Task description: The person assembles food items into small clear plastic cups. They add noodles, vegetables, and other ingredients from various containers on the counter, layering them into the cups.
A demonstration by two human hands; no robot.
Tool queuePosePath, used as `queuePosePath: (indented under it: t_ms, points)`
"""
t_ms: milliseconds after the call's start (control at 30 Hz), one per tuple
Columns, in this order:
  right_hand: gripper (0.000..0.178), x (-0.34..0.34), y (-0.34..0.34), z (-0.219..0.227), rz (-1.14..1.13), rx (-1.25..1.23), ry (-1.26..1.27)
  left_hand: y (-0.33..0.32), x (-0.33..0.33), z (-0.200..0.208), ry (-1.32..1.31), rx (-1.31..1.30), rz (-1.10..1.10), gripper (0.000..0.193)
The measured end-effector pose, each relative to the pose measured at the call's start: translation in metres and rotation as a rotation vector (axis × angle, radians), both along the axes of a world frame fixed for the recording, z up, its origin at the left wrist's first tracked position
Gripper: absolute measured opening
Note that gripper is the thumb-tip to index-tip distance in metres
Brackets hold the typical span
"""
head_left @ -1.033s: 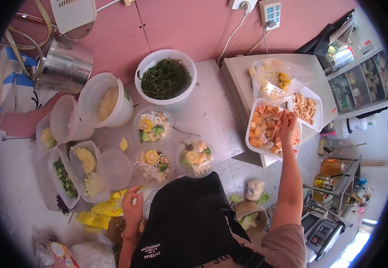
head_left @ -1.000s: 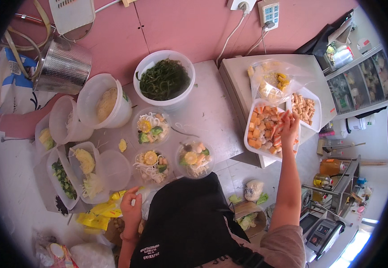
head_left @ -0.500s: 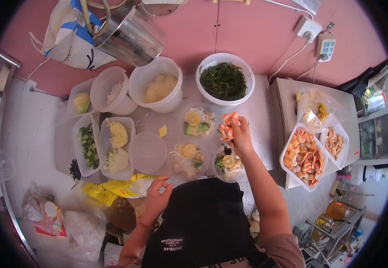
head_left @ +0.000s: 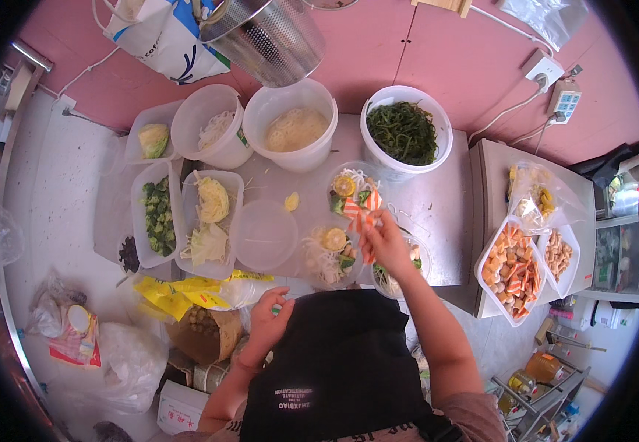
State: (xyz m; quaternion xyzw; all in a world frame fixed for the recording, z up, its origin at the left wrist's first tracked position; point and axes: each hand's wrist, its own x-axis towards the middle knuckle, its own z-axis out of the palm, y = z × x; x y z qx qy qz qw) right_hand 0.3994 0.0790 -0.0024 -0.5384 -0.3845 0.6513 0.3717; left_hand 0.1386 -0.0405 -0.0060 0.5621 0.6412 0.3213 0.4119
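Observation:
My right hand point(head_left: 384, 247) pinches orange-and-white crab stick slices point(head_left: 364, 221) between the bowls. Directly beyond it, a clear round bowl point(head_left: 332, 193) holds white noodles, a corn slice point(head_left: 344, 185), broccoli and some crab stick slices. A second bowl point(head_left: 327, 254), just left of the hand, contains noodles, corn and greens. The third bowl point(head_left: 427, 259) is partly hidden under my right hand and wrist. My left hand point(head_left: 268, 320) hovers by the black apron, fingers loosely curled and thumb apart, seemingly holding nothing.
Tubs of seaweed point(head_left: 400, 132) and noodles point(head_left: 297, 129) line the back. Trays of broccoli point(head_left: 160, 217) and cabbage point(head_left: 213, 199) stand left, beside an empty round container point(head_left: 264, 234). A tray of crab sticks and tofu-like cubes point(head_left: 511, 269) sits right. A perforated metal strainer point(head_left: 272, 48) hangs above.
My right hand has moved lower and nearer the two left bowls. Some crab stick slices now lie in the far bowl. The view has shifted; my left hand stays near the apron.

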Motion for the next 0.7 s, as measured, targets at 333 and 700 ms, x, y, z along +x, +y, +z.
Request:
queuePosePath:
  t_ms: [333, 700]
  points:
    - [0.038, -0.006, -0.048, -0.027, 0.095, 0.186, -0.456, 0.030, 0.012, 0.002, 0.006, 0.040, -0.142, 0.012]
    - [0.017, 0.155, -0.117, 0.014, -0.826, 0.193, -0.521, 0.152, 0.110, -0.006, 0.281, 0.366, -0.519, 0.024]
